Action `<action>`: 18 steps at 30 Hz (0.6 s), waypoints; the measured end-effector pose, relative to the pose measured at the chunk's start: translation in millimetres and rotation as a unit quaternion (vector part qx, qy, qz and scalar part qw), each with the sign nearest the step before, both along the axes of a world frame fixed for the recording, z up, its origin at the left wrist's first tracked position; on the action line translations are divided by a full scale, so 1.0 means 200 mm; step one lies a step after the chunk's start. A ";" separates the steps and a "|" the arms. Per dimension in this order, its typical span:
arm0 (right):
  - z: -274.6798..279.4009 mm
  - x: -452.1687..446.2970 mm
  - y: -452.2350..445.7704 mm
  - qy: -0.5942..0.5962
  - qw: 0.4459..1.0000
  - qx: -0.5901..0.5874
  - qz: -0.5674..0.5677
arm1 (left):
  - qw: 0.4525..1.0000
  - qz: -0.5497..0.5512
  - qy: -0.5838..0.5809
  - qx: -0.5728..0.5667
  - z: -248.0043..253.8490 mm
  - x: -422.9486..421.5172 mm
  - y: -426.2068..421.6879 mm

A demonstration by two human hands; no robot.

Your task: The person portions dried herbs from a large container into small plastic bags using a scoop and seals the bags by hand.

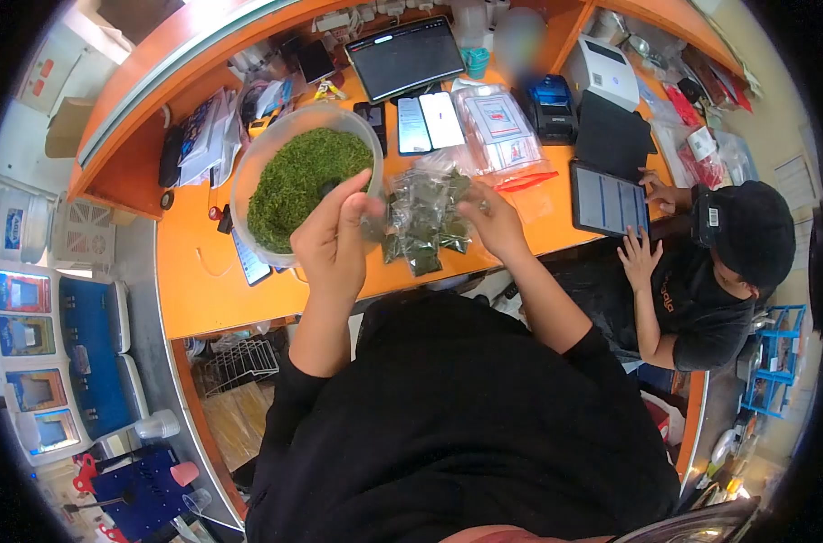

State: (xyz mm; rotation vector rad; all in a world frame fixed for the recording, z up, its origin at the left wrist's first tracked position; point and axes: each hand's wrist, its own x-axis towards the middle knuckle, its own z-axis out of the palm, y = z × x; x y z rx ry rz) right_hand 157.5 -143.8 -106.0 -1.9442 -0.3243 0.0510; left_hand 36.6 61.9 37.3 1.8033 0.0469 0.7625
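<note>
A round translucent tub of chopped green leaves stands on the orange counter. My left hand is raised at the tub's right side, thumb and fingers pressed together; what they hold, if anything, is hard to make out. Right of the tub lies a pile of small clear bags with green leaves inside. My right hand is at the right edge of this pile, its fingers bent; whether they grip a bag is unclear.
Behind the bags are a white-screened phone, a monitor and a stack of clear plastic bags. A black printer stands to the right. A person in a black cap touches a tablet.
</note>
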 end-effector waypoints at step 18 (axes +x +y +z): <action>0.53 -0.24 -0.03 0.260 0.887 0.328 0.194 | 0.941 -0.236 0.218 -0.102 -0.04 -0.07 -0.05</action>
